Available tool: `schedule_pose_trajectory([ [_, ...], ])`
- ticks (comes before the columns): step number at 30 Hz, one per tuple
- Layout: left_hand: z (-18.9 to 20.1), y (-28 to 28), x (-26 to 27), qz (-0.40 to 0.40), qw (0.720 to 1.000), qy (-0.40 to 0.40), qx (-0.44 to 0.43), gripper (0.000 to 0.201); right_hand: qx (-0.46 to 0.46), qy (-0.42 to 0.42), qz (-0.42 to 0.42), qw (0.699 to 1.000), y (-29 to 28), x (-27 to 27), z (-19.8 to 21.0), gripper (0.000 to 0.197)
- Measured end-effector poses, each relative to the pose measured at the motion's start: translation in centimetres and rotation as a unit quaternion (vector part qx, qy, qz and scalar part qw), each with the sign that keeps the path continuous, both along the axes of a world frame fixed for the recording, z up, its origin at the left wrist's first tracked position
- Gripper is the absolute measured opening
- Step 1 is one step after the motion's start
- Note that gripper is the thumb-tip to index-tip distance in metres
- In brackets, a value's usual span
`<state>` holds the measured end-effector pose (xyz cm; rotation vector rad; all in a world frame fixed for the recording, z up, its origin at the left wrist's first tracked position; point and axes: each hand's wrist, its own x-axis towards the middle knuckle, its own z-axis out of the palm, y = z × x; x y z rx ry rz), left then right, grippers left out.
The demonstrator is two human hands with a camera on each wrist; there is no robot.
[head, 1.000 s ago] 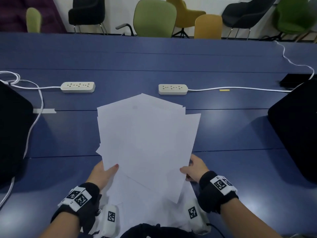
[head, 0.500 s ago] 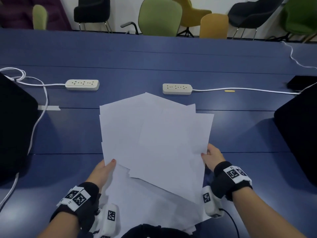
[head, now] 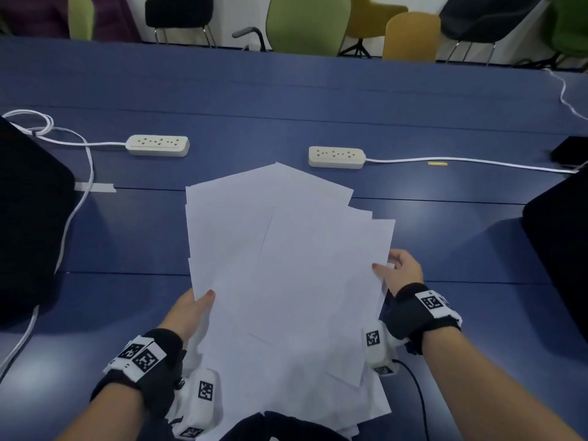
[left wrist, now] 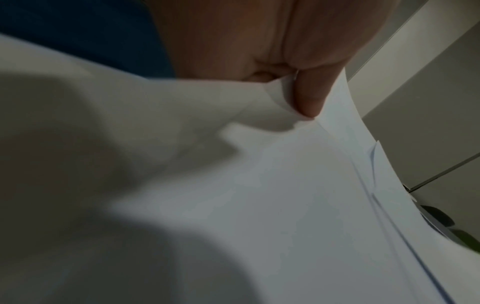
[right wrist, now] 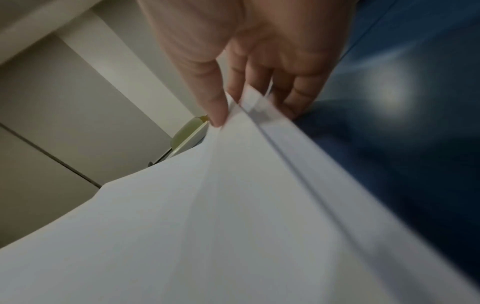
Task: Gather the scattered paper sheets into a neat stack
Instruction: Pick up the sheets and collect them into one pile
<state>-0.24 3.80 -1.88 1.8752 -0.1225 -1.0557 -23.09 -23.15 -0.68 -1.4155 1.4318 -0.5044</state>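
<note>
Several white paper sheets (head: 286,268) are fanned unevenly, their corners out of line, and held above the blue table (head: 286,90). My left hand (head: 194,308) pinches their lower left edge, thumb on top. At the right edge my right hand (head: 399,270) pinches the sheets, thumb on top and fingers beneath. In the left wrist view the thumb presses a curled paper corner (left wrist: 283,107). The right wrist view shows the sheet edges (right wrist: 254,111) splayed between thumb and fingers.
Two white power strips (head: 157,145) (head: 336,156) with cables lie beyond the paper. Black objects stand at the left edge (head: 28,218) and the right edge (head: 560,237). A small yellow piece (head: 437,163) lies by the right cable. Chairs line the far side.
My right hand has slid from the sheets' bottom edge up and out along their right side. The top sheets have swung rightward and the fan has widened. My left hand has kept its hold.
</note>
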Motion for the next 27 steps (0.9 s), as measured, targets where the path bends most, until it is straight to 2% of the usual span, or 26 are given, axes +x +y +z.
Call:
schedule_pose_trajectory([
  [2, 0.1, 0.1, -0.2, -0.006, 1.000, -0.003, 0.003, 0.030, -0.014, 0.002, -0.003, 1.000, -0.4, 0.6, 0.3, 0.016],
  [6, 0.8, 0.0, -0.7, -0.003, 1.000, 0.008, -0.013, 0.031, -0.043, 0.039, 0.016, 0.998, -1.4, 1.5, 0.4, 0.017],
  [9, 1.4, 0.0, -1.1, -0.002, 0.999, 0.024, -0.025, 0.033, -0.045, 0.073, 0.050, 0.995, -1.6, 1.8, 0.6, 0.029],
  [13, 1.7, 0.0, -1.3, -0.001, 0.999, 0.034, -0.024, 0.037, 0.022, 0.030, 0.073, 0.997, -1.8, 2.9, 1.7, 0.058],
  [14, 1.7, 0.0, -1.3, 0.002, 0.999, 0.037, -0.023, 0.038, 0.036, 0.036, 0.092, 0.994, -1.9, 3.1, 2.0, 0.056],
  [17, 2.0, -0.2, -1.4, 0.007, 0.999, 0.033, -0.024, 0.035, 0.039, 0.056, 0.161, 0.985, -2.1, 3.5, 2.1, 0.030],
  [18, 2.0, -0.2, -1.4, 0.012, 0.999, 0.029, -0.024, 0.033, 0.031, 0.074, 0.182, 0.980, -2.1, 3.6, 2.1, 0.026],
  [22, 1.9, -0.3, -1.5, 0.024, 0.999, 0.007, -0.021, 0.037, -0.013, 0.197, 0.273, 0.941, -2.4, 3.2, 2.3, 0.029],
  [25, 1.8, -0.5, -1.4, 0.034, 0.999, -0.003, -0.025, 0.036, 0.018, 0.190, 0.306, 0.933, -2.7, 2.3, 2.7, 0.032],
  [27, 1.8, -0.7, -1.3, 0.035, 0.999, -0.005, -0.035, 0.031, 0.031, 0.146, 0.276, 0.949, -2.7, 1.7, 2.6, 0.033],
])
